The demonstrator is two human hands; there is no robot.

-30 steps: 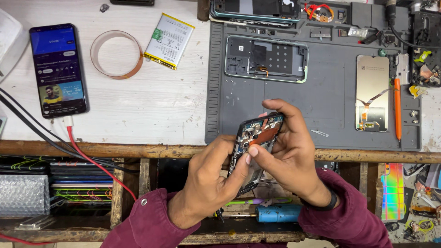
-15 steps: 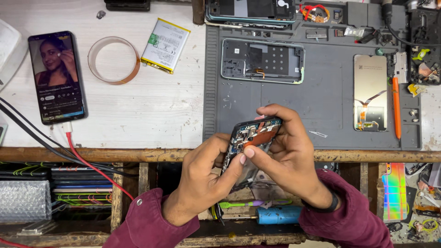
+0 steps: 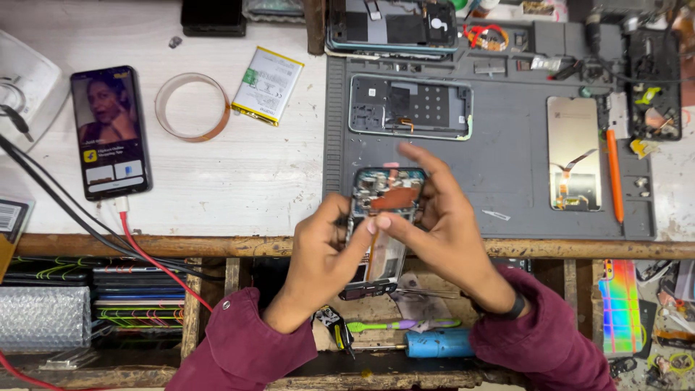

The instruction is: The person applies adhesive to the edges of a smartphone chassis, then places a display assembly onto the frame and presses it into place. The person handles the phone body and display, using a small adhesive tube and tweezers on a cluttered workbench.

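Head view. Opened phone point(image 3: 381, 224) held in the air above the counter point(image 3: 239, 181) edge, back cover off, board and copper-coloured patch exposed, upper end tilted away over the grey mat point(image 3: 507, 181). Left hand point(image 3: 322, 264) wrapped round the phone's left side, thumb laid across the lower body. Right hand point(image 3: 441, 228) cupped round the right side, thumb and forefinger pinched together on something at the middle of the phone, just below the copper patch; too small to tell what. Remaining right fingers spread behind the upper end.

Risks, as judged:
- Tearing of a ribbon or connector if pulled at an angle, the pinch sitting right on the exposed board.
- Slip of the phone from a grip that bears on its edges alone; below, not the counter but an open shelf crowded with tools point(image 3: 384, 329).
- Loss of any small part let go, for the same reason.
- Flexing of the bare frame under the left thumb.

On the mat, well apart from the hands: empty frame point(image 3: 410, 107), loose screen point(image 3: 573, 153), orange tool point(image 3: 615, 176). On the white surface to the left: battery point(image 3: 267, 85), tape ring point(image 3: 192, 107), lit second phone point(image 3: 110, 132) on a red cable point(image 3: 156, 261).
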